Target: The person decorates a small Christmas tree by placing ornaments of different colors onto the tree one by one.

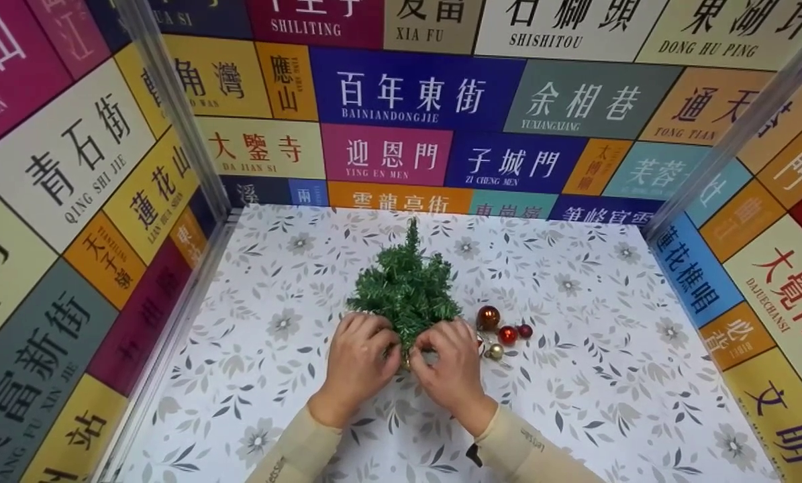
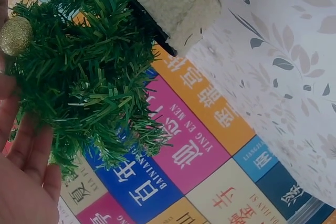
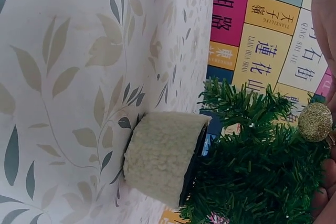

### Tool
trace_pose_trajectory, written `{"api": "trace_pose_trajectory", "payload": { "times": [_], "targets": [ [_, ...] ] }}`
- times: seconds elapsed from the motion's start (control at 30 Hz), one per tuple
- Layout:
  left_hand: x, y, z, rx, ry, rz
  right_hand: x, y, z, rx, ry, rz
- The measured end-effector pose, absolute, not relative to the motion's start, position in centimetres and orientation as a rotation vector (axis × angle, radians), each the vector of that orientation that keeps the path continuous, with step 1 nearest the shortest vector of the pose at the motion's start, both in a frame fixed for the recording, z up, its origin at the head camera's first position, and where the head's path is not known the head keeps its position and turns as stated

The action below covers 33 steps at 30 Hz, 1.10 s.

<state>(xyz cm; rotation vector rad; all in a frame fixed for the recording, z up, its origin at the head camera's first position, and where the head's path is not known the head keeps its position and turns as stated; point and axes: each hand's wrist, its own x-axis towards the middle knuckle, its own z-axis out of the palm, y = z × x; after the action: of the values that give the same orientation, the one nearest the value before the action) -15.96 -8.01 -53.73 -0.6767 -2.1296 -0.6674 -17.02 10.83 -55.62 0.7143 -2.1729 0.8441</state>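
A small green artificial Christmas tree [image 1: 407, 282] stands upright on the patterned table, its cream fleecy base [image 3: 165, 156] showing in both wrist views. At the near side of the tree, a glittery gold bauble [image 3: 315, 121] lies against the branches between the two hands. My right hand [image 1: 451, 365] pinches this bauble near its top, with the fingertips partly cut off in the right wrist view. On the other side, my left hand [image 1: 360, 355] has its fingers bent into the foliage and pinches a branch. Needles hide some of its fingertips.
To the right of the tree lie a copper bauble [image 1: 488, 316], a shiny red bauble [image 1: 507, 335], a dark red bauble [image 1: 525, 331] and a small gold bauble [image 1: 494, 351]. Panels with printed characters [image 1: 414, 90] enclose the white floral tabletop [image 1: 575, 396] at back and sides.
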Motion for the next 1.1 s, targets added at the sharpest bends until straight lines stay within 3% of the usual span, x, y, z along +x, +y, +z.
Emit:
{"api": "trace_pose_trajectory", "payload": {
  "times": [1.1],
  "targets": [
    [-16.23,-7.40,-53.53,-0.597,-2.081,-0.716,-17.19,10.40,-55.28,0.632,-2.032,1.005]
  ]
}}
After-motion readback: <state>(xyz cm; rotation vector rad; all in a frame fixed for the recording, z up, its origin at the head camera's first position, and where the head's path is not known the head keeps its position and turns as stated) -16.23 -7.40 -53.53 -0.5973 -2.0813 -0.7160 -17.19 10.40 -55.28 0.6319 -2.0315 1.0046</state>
